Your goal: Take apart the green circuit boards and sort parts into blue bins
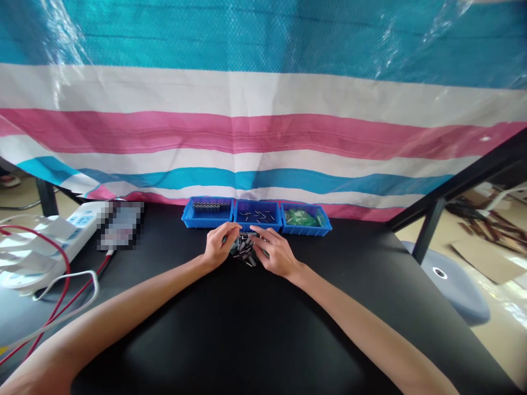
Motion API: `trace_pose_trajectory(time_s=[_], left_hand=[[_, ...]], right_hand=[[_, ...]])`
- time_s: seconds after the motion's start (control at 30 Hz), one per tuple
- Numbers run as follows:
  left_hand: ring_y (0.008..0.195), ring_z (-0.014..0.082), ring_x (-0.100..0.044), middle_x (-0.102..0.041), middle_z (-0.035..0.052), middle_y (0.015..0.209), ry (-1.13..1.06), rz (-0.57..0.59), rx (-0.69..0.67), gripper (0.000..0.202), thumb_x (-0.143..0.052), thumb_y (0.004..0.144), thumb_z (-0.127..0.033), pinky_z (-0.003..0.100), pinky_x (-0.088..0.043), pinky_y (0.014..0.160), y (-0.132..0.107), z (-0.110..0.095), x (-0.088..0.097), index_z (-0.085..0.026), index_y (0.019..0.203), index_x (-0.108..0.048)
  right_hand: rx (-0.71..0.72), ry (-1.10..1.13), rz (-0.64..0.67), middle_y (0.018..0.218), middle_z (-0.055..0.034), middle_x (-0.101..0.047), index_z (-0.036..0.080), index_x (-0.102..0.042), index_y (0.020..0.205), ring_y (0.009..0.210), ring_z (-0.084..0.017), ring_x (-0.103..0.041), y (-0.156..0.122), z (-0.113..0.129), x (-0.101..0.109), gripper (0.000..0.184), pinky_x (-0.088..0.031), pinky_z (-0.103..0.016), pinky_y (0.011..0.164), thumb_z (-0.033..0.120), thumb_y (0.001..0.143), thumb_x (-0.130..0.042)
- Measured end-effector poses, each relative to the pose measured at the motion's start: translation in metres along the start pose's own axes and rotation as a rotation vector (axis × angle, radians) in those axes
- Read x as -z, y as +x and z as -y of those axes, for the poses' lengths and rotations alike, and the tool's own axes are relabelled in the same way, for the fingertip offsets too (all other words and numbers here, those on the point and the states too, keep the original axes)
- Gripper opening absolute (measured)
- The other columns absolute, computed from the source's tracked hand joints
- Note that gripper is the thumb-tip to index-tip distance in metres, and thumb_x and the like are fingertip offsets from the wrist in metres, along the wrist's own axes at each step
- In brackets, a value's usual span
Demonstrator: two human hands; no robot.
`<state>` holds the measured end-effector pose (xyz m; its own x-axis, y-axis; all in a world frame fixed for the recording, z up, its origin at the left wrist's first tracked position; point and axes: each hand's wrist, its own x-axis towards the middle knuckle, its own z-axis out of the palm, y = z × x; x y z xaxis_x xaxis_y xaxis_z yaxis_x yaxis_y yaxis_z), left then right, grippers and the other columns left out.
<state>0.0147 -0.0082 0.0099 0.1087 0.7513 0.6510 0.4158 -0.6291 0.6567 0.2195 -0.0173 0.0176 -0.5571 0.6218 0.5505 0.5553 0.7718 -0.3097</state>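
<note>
My left hand (219, 244) is closed in a pinch at the left side of a small pile of metal and dark parts (246, 255). What its fingertips hold, if anything, is too small to make out. On the pile's right side, my right hand (275, 252) has its fingers stretched toward the left fingertips, with the thumb apart below them. Just behind both hands stands a blue bin (281, 218) with thin pins scattered in it. Some of the pile is hidden by my fingers.
A blue bin (206, 224) with rows of small cylinders stands left, another (307, 230) with green pieces in clear plastic stands right. A white power strip (82, 227) and red cable (66, 263) lie on the left. A striped sheet (263, 131) hangs behind the black table (230, 340).
</note>
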Motion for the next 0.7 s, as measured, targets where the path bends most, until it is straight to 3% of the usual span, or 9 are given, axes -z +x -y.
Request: trace_pose_trajectory(time_s=[0.07, 0.23, 0.33, 0.4, 0.53, 0.6, 0.7], left_hand=[[0.064, 0.0096, -0.059, -0.064, 0.0017, 0.073, -0.001, 0.003, 0.003, 0.019, -0.048, 0.094, -0.027, 0.019, -0.049, 0.064, 0.0, 0.0, 0.0, -0.016, 0.095, -0.064], [0.062, 0.0093, -0.059, -0.064, 0.0011, 0.072, 0.003, 0.007, 0.006, 0.017, -0.049, 0.093, -0.025, 0.019, -0.048, 0.063, 0.0, -0.001, 0.0, -0.016, 0.094, -0.064], [0.061, 0.0087, -0.058, -0.063, 0.0006, 0.071, 0.005, 0.002, 0.011, 0.017, -0.05, 0.093, -0.024, 0.018, -0.046, 0.062, 0.0, 0.0, 0.0, -0.016, 0.094, -0.064], [0.06, 0.0085, -0.058, -0.063, 0.0004, 0.071, 0.005, 0.004, 0.012, 0.016, -0.05, 0.093, -0.024, 0.018, -0.046, 0.062, 0.0, 0.0, 0.0, -0.016, 0.094, -0.064], [0.062, 0.0092, -0.059, -0.063, 0.0008, 0.071, 0.0, 0.012, 0.0, 0.017, -0.05, 0.092, -0.025, 0.019, -0.048, 0.064, 0.0, 0.0, 0.0, -0.016, 0.094, -0.064], [0.063, 0.0093, -0.059, -0.064, 0.0008, 0.071, -0.003, 0.013, -0.004, 0.017, -0.05, 0.092, -0.025, 0.019, -0.048, 0.065, 0.0, 0.001, -0.001, -0.016, 0.094, -0.064], [0.062, 0.0091, -0.058, -0.063, 0.0006, 0.071, 0.001, 0.022, -0.013, 0.017, -0.05, 0.092, -0.024, 0.019, -0.047, 0.064, -0.001, 0.001, -0.001, -0.015, 0.094, -0.064]], right_hand=[[-0.026, -0.009, 0.004, 0.127, -0.0087, -0.06, 0.021, -0.059, 0.125, 0.107, -0.023, -0.06, 0.001, -0.003, 0.0, 0.035, -0.048, -0.041, 0.097, 0.019, 0.092, -0.049], [-0.025, -0.063, 0.037, 0.101, -0.0092, -0.067, 0.019, -0.063, 0.117, 0.092, -0.022, -0.061, 0.005, -0.006, 0.005, 0.029, -0.052, -0.034, 0.081, 0.021, 0.092, -0.05], [-0.036, -0.146, 0.175, 0.094, -0.0105, -0.065, 0.018, -0.069, 0.097, 0.088, -0.023, -0.063, 0.008, -0.002, 0.014, 0.02, -0.052, -0.031, 0.069, 0.033, 0.088, -0.059], [-0.08, -0.248, 0.309, 0.087, -0.0118, -0.066, 0.016, -0.07, 0.087, 0.077, -0.025, -0.065, 0.01, 0.003, 0.019, 0.027, -0.05, -0.032, 0.062, 0.042, 0.081, -0.066], [-0.168, -0.396, 0.462, 0.082, -0.0161, -0.069, 0.012, -0.07, 0.09, 0.064, -0.029, -0.066, 0.008, 0.014, 0.026, 0.04, -0.047, -0.035, 0.056, 0.048, 0.073, -0.071], [-0.186, -0.422, 0.484, 0.08, -0.0174, -0.069, 0.011, -0.069, 0.091, 0.065, -0.03, -0.067, 0.007, 0.019, 0.027, 0.038, -0.046, -0.035, 0.056, 0.044, 0.073, -0.07], [-0.182, -0.45, 0.529, 0.077, -0.0166, -0.069, 0.01, -0.068, 0.086, 0.065, -0.028, -0.068, 0.009, 0.025, 0.029, 0.018, -0.044, -0.032, 0.056, 0.024, 0.076, -0.063]])
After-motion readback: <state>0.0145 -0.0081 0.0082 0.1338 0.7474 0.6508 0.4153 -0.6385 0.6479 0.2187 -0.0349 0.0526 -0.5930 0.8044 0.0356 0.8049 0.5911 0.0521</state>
